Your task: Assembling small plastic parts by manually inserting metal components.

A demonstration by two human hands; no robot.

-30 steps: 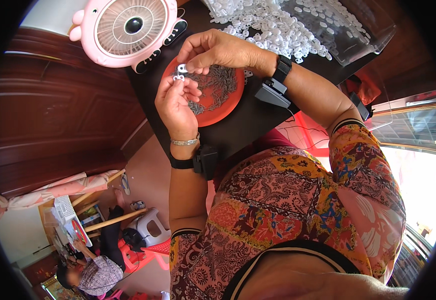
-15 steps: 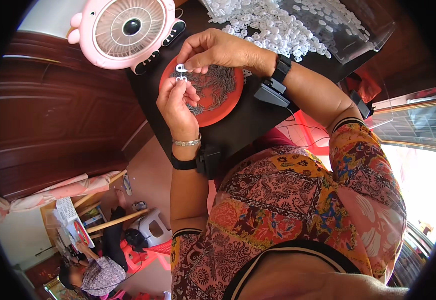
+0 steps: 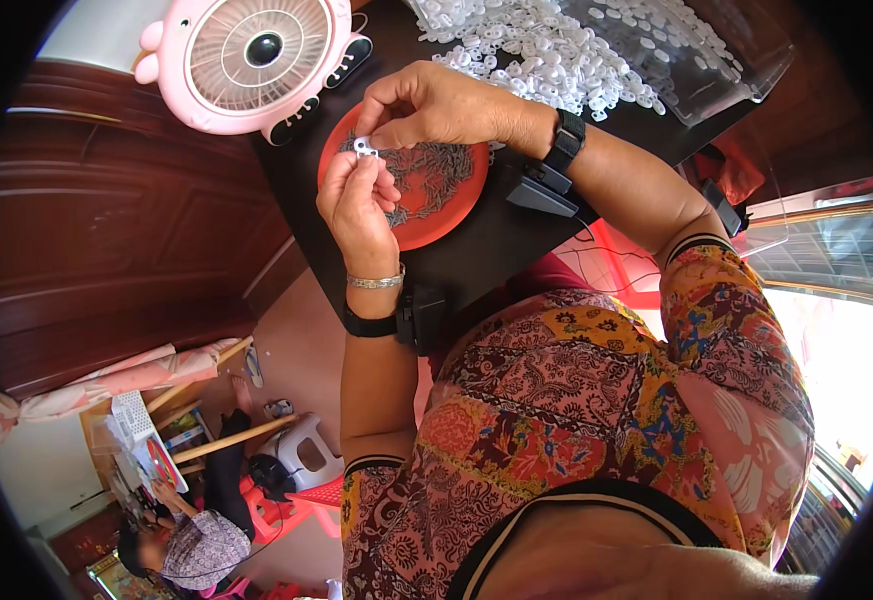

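My left hand pinches a small white plastic piece with dark holes between thumb and fingertips. From above, my right hand closes thumb and fingers on the upper end of the same white piece, or on a second one pressed against it. Both hands meet over the left part of a round red tray. Many thin grey screw-like pins are strewn in that tray, partly hidden by my fingers.
A heap of small white plastic pieces covers the dark table's far side, beside a clear plastic bin. A pink fan stands at the far left. Lower left, another person sits at work.
Two white pieces held slightly apart, one in each hand, have come together. My right hand's fingertips have moved down toward my left hand's; the left has hardly moved.
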